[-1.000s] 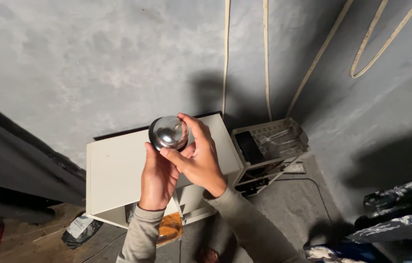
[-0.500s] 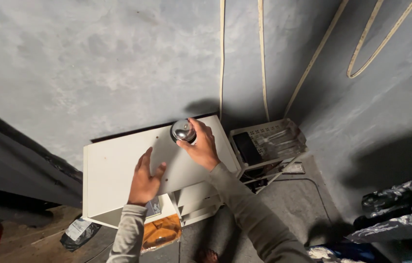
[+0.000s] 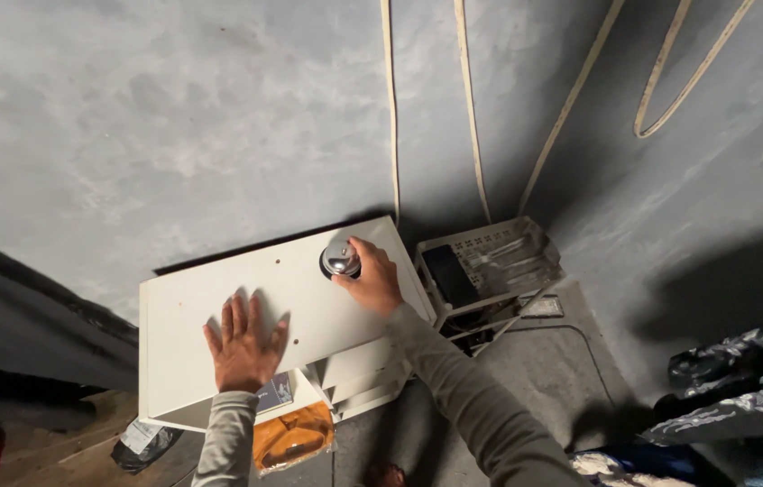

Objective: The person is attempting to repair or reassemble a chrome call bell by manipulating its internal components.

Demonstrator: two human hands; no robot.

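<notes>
While the right hand (image 3: 374, 281) grips a steel cup (image 3: 340, 259), the left hand (image 3: 243, 343) lies flat, released, on the white cabinet (image 3: 192, 302) beside grey walls (image 3: 174, 117).

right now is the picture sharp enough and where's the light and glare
Head view: mostly sharp, dim overall, light falling on the grey wall; bright glare on the shiny metal container under the right hand; the left hand casts soft shadows on the white cabinet top; right corner is dark.
</notes>
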